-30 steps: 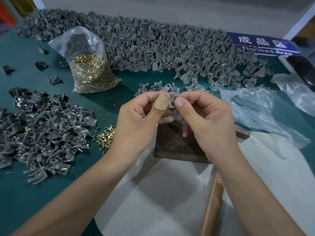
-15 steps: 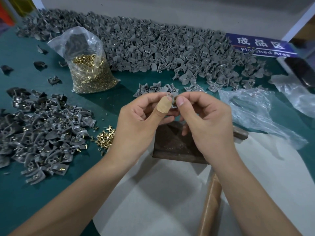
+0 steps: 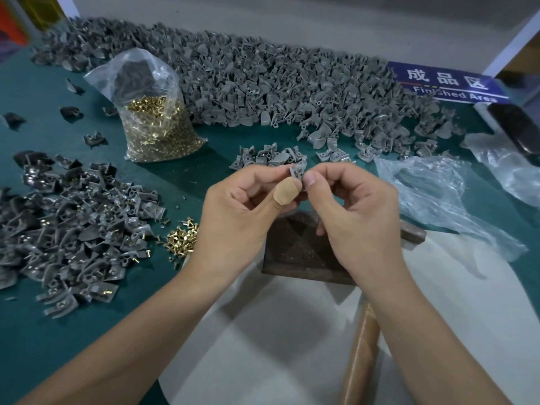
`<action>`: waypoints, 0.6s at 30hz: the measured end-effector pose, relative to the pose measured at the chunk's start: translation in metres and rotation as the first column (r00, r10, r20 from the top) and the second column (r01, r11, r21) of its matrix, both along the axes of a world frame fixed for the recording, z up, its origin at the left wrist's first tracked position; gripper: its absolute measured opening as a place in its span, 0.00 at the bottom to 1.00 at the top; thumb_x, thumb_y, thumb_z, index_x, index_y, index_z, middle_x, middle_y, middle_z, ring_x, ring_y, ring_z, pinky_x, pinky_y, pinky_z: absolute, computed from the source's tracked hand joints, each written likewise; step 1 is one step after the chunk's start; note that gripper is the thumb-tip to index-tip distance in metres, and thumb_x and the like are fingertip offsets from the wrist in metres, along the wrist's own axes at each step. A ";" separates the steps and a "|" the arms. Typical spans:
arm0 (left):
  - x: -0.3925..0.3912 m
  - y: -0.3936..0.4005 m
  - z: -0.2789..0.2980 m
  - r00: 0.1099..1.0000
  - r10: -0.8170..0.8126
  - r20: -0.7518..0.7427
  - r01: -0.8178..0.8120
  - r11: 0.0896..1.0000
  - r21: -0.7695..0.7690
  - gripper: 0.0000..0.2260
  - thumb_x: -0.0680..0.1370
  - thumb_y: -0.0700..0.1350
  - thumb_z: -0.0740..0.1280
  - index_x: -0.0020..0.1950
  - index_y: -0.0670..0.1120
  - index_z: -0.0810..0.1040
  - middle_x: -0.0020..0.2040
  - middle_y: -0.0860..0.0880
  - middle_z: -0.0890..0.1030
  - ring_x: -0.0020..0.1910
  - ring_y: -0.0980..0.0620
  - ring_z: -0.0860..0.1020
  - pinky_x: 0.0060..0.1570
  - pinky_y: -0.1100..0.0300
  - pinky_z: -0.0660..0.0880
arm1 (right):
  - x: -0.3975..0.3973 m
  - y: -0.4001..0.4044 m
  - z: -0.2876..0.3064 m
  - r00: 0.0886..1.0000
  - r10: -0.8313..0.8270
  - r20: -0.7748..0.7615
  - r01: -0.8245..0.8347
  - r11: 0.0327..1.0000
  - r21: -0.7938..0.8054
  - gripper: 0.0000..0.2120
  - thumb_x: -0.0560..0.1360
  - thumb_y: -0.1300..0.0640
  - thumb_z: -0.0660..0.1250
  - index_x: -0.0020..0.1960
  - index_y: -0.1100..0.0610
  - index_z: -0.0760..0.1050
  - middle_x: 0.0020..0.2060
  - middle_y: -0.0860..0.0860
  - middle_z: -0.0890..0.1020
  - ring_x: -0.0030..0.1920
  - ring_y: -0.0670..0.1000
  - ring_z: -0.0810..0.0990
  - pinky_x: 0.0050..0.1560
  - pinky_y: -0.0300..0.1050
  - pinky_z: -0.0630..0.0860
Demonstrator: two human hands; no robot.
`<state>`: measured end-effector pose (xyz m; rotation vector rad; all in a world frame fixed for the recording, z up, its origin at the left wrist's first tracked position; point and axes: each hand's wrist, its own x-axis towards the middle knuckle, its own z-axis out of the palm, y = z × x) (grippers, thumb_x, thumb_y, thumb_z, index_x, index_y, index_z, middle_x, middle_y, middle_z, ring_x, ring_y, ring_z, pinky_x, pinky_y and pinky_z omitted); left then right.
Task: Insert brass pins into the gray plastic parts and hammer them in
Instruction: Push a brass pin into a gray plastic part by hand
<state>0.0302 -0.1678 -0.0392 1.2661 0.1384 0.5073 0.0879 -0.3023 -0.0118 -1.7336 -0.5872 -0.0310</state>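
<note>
My left hand [image 3: 242, 217], a bandage on its thumb, pinches a small gray plastic part [image 3: 298, 172] above the table. My right hand [image 3: 359, 217] pinches at the same part from the right with thumb and forefinger; any pin between them is hidden. A small heap of loose brass pins [image 3: 182, 239] lies just left of my left wrist. A dark metal block [image 3: 295, 252] sits below both hands. The hammer's wooden handle [image 3: 361, 361] runs under my right forearm.
A plastic bag of brass pins [image 3: 155, 127] stands at the back left. A long heap of gray parts [image 3: 263, 83] lines the back, and a pile of parts with pins [image 3: 67, 229] lies at left. Crumpled clear plastic [image 3: 438, 197] lies right, a blue sign [image 3: 447, 83] behind.
Both hands stay together on the part with only slight finger shifts; the part shows a little more above the thumbs.
</note>
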 end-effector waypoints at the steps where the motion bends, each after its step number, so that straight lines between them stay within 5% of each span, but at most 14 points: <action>1: 0.000 -0.001 0.000 1.000 0.012 0.006 -0.012 1.000 0.004 0.08 0.74 0.44 0.74 0.53 0.46 0.84 0.47 0.49 0.87 0.46 0.54 0.85 0.46 0.59 0.82 | -0.001 0.001 0.000 1.000 -0.005 -0.017 0.005 1.000 0.008 0.06 0.80 0.57 0.71 0.46 0.50 0.83 0.35 0.45 0.83 0.30 0.43 0.78 0.31 0.31 0.72; 8: -0.003 -0.002 0.001 0.994 0.089 0.069 -0.100 0.981 0.169 0.07 0.76 0.43 0.75 0.52 0.52 0.84 0.50 0.53 0.87 0.51 0.54 0.85 0.52 0.62 0.79 | -0.006 0.004 -0.001 0.987 -0.016 -0.158 0.026 0.998 0.061 0.07 0.81 0.57 0.70 0.44 0.51 0.83 0.29 0.43 0.77 0.26 0.41 0.73 0.24 0.33 0.70; 18: -0.004 0.010 0.004 0.984 0.109 0.141 -0.161 0.883 0.440 0.10 0.76 0.46 0.75 0.57 0.50 0.85 0.52 0.56 0.86 0.52 0.54 0.85 0.53 0.59 0.81 | 0.002 -0.002 0.000 0.972 0.107 -0.209 -0.092 0.993 0.078 0.07 0.82 0.59 0.67 0.48 0.56 0.83 0.30 0.41 0.78 0.22 0.46 0.74 0.24 0.48 0.76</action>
